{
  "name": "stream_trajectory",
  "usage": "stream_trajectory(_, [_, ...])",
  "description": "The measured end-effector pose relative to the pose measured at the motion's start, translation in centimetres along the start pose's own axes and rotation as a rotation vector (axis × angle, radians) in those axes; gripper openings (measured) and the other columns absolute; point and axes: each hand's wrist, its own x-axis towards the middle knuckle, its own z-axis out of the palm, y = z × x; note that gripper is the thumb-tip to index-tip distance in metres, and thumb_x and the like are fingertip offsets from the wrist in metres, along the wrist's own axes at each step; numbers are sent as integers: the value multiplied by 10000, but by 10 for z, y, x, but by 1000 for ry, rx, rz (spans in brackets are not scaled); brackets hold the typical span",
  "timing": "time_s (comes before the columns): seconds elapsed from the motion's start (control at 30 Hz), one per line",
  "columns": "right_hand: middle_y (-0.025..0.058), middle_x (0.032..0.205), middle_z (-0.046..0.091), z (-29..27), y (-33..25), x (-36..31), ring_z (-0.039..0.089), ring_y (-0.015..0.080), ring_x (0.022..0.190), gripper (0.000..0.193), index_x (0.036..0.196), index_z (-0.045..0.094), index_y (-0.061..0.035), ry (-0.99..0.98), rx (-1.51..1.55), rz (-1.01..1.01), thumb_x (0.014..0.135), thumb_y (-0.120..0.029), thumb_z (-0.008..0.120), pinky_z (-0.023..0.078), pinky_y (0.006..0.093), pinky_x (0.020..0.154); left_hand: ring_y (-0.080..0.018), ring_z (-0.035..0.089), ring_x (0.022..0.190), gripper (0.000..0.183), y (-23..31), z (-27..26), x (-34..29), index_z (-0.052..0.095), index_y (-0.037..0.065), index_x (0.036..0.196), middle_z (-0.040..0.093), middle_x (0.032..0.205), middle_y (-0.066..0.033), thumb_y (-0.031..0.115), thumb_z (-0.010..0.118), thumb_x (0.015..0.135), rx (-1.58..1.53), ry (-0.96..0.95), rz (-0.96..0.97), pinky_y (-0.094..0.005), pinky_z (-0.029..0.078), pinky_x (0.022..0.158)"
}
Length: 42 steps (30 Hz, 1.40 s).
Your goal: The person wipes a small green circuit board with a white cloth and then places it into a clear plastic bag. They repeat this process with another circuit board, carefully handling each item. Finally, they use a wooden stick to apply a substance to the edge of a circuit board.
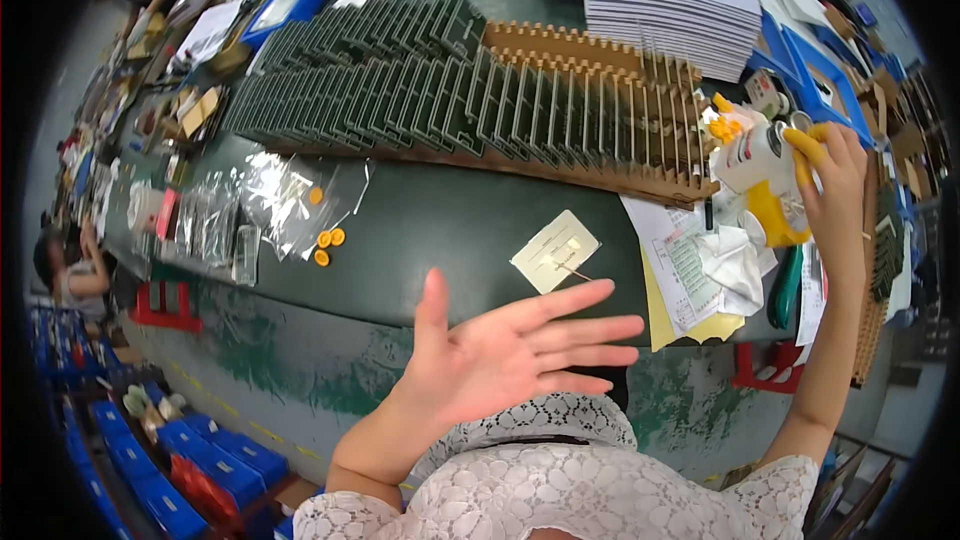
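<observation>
Apparently, the step in hand was the handling of the white bottle (742, 164). It stood, seemingly tilted, at the right end of the counter (430, 220), just beside the end of a slotted rack (580, 177) filled with green boards (440, 105). Our right hand (838, 178) wore yellow covers on some fingertips and had these at the bottle's top end; we could not tell whether that grip was closed firmly or only rested there. Our left hand (510, 350) was turned palm up, fingers and thumb spread; its grip was wide open and held nothing.

For good handling, we judged that a hold around the bottle's body was more secure than a pinch at the top. A straight lift, directed away from the boards, was the safer path. The left hand was free to steady the load. We rated a spill onto the nearby papers as the main risk.

Labels: the bottle carried red and dark print, too small for us to read. The pale card (552, 243), with a thin stick (572, 271) across it, bore short printed lines, likewise illegible. The sheet (690, 275) showed a greenish printed table; we could not make out its entries.
</observation>
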Motion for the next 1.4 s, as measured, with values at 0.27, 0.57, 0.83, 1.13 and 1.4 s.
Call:
stream_trajectory(0.27, [30, 1058, 630, -41, -121, -16, 563, 202, 1035, 183, 937, 706, -145, 175, 330, -489, 768, -188, 649, 446, 394, 901, -429, 209, 1432, 1227, -27, 6, 9, 83, -19, 1524, 186, 1543, -287, 923, 97, 737, -196, -54, -185, -560, 174, 1146])
stream_trajectory(0.57, [30, 1067, 633, -36, -145, -20, 543, 84, 1067, 36, 843, 565, -178, 85, 434, -809, 810, -180, 578, 484, 355, 948, -286, 331, 1399, 1093, -28, 22, 4, 209, 21, 1517, 318, 1534, -132, 854, 77, 822, -180, 112, -191, -520, 235, 1142])
stream_trajectory(0.83, [32, 1086, 626, -29, -150, -22, 541, 83, 1071, 60, 848, 558, -165, 96, 477, -775, 839, -207, 600, 497, 367, 948, -287, 353, 1383, 1088, -30, 14, 3, 236, 5, 1505, 356, 1510, -141, 849, 106, 830, -263, 61, -180, -511, 242, 1143])
stream_trajectory(1.13, [36, 1061, 628, -27, -144, -23, 550, 100, 1067, 88, 885, 583, -150, 38, 449, -779, 845, -226, 599, 499, 383, 950, -305, 356, 1380, 1068, -26, 8, 7, 274, 6, 1494, 356, 1509, -150, 842, 154, 839, -256, 58, -199, -511, 254, 1132])
stream_trajectory(1.4, [85, 1000, 581, -29, -130, -32, 537, 270, 1107, 269, 986, 687, -74, -134, 296, -369, 723, -24, 664, 397, 504, 944, -354, 273, 1425, 1028, -22, -12, -27, 135, 14, 1533, 223, 1561, -217, 800, 209, 874, 17, -12, -129, -515, 234, 1137])
